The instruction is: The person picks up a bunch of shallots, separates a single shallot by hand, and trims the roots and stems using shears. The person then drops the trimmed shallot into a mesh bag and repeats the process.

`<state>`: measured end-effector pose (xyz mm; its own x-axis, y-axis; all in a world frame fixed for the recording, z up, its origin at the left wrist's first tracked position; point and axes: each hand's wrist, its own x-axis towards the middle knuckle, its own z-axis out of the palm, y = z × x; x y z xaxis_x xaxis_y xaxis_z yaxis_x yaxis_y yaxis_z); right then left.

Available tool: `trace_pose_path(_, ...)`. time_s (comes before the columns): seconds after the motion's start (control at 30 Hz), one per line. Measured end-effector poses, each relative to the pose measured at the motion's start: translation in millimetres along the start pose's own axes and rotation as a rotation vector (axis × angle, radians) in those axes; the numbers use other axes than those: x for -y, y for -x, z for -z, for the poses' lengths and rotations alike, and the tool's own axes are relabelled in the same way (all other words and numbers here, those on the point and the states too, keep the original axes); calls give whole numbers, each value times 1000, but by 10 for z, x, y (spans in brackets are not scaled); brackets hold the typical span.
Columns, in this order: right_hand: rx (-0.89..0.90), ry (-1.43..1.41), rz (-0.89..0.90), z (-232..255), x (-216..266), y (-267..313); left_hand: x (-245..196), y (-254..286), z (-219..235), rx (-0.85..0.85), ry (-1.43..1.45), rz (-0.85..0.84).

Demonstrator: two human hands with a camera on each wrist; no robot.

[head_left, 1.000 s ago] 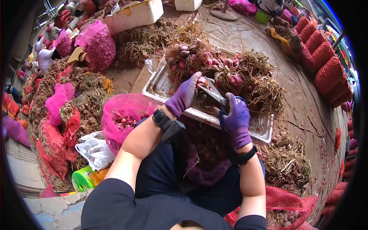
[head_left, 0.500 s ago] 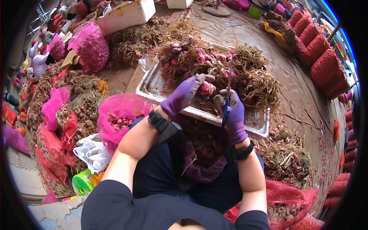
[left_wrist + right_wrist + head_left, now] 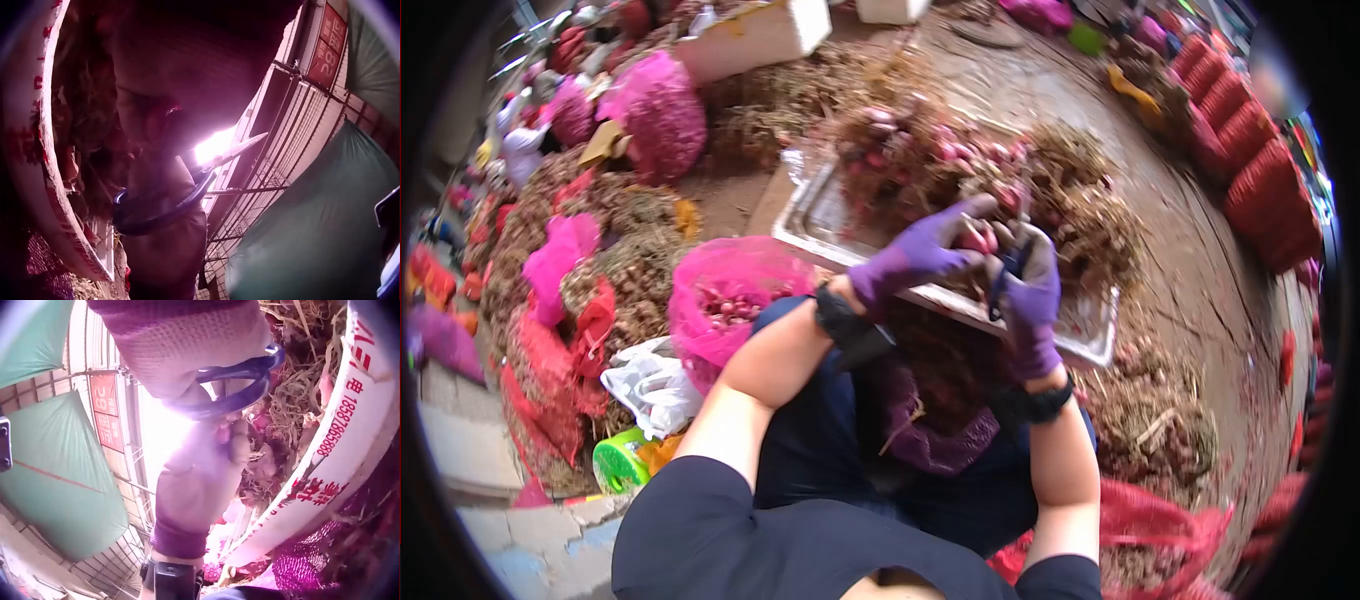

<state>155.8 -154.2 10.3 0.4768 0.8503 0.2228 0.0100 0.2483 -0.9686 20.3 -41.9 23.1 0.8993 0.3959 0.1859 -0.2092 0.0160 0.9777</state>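
Observation:
My left hand [image 3: 920, 252], in a purple glove with pale fingertips, pinches a reddish shallot [image 3: 977, 240] over the front edge of a white foam tray [image 3: 800, 225]. The gloved right hand [image 3: 1032, 295] is close beside it and holds blue-handled scissors [image 3: 1000, 285], their blades pointing away from me. In the right wrist view the fingers pass through the handle loops [image 3: 244, 394], and the left hand [image 3: 194, 494] faces them. From the left wrist, a scissor blade [image 3: 240, 150] shows against bright light, while the shallot is lost in shadow. Bunched shallots with dry stalks [image 3: 1090, 210] heap the tray.
A pink mesh bag [image 3: 740, 265] of shallots stands left of my knee, near a white plastic bag [image 3: 650, 385]. Between my legs lies a purple mesh bag [image 3: 945, 445]. Dry stalks [image 3: 1155, 415] pile at the right, and red sacks [image 3: 1270, 195] line the far right.
Both hands have come together, the left moving right with the shallot toward the scissors. One second ago the open blades were at the shallot; by half a second ago they had swung upright and away.

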Motion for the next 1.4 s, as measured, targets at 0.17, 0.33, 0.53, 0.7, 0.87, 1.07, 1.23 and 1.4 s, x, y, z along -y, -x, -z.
trace_pose_path(0.17, 23, 103, 75, -86, 45, -23, 27, 16, 4, 14, -189, -66)
trace_pose_path(0.33, 116, 80, -17, 2, -167, -138, 109, 28, 133, -7, -494, -4)
trace_pose_path(0.53, 52, 74, -83, 133, -159, -140, 297, -6, 88, -114, -195, -30)
trace_pose_path(0.7, 180, 107, 4, 422, -447, -300, 172, 56, 71, -190, 61, -32)
trace_pose_path(0.87, 120, 169, 71, 464, -574, -242, 125, 48, 28, -198, 40, 17)
trace_pose_path(1.07, 95, -14, -146, 283, -165, -154, 359, -55, -69, -234, -45, -149)
trace_pose_path(1.23, 104, -145, -149, 257, -119, -114, 183, 11, -104, -202, -99, -155)
trace_pose_path(1.4, 54, 116, -12, 403, -153, -220, 72, 24, -125, -139, 217, -81)
